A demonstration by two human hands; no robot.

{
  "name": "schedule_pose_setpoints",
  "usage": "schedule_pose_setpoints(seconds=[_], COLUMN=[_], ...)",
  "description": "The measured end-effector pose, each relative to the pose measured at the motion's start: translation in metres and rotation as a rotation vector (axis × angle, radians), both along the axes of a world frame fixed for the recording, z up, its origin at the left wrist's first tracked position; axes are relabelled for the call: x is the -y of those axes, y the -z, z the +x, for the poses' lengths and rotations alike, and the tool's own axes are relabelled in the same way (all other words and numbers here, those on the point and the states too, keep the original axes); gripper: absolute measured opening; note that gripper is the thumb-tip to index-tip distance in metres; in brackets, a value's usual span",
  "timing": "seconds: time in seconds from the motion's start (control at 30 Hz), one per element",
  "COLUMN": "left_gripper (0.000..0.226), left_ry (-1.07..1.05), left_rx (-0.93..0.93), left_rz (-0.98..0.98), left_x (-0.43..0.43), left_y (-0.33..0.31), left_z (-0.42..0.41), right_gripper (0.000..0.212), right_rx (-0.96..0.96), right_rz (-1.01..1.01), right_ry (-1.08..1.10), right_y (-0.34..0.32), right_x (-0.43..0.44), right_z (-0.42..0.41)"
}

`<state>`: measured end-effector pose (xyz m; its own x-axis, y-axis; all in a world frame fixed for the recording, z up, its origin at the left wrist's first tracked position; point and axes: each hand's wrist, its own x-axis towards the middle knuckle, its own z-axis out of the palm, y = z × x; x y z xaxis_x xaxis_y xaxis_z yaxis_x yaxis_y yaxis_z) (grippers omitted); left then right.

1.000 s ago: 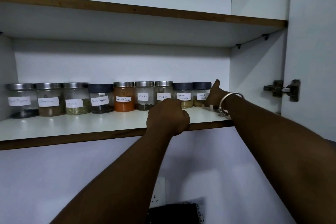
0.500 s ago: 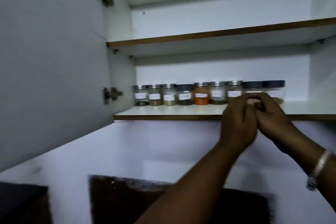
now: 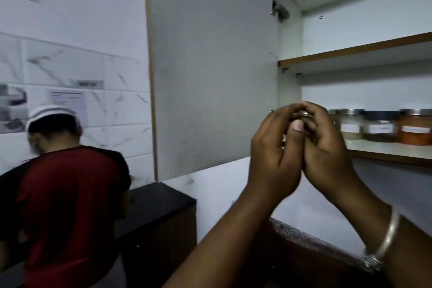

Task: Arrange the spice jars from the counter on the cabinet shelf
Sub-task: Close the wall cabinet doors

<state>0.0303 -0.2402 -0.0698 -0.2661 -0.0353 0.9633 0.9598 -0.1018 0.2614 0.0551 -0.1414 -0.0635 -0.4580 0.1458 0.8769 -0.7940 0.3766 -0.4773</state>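
The white cabinet shelf with a brown wooden front edge [image 3: 383,155] carries a row of labelled glass spice jars. Just right of the fingertips [image 3: 311,110] stands a steel-lidded jar of pale contents [image 3: 350,124], then a dark-lidded jar of dark contents [image 3: 379,126], then a steel-lidded jar of orange powder [image 3: 416,126]. The jars stand upright, close together.

Your joined hands [image 3: 301,145] hide the left jars; the orange jar [image 3: 415,127] is cut by the right edge, and you cannot read the labels [image 3: 349,128].
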Motion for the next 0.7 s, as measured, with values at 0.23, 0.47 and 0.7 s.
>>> schedule_pose_setpoints(seconds=[0.23, 0.47, 0.7], left_gripper=[0.036, 0.042, 0.045], left_ry=[-0.447, -0.732, -0.152], left_rx=[-0.167, -0.026, 0.588], left_rz=[0.023, 0.138, 0.138], left_x=[0.112, 0.192, 0.208], left_y=[-0.033, -0.042, -0.029], left_z=[-0.001, -0.031, -0.067], right_gripper=[0.062, 0.064, 0.068], right_rx=[-0.083, -0.120, -0.025], right_rz=[0.039, 0.203, 0.299], right_ry=[-0.160, 0.016, 0.196], right_y=[-0.031, -0.047, -0.039], right_x=[0.110, 0.182, 0.206], right_z=[-0.032, -0.057, -0.093])
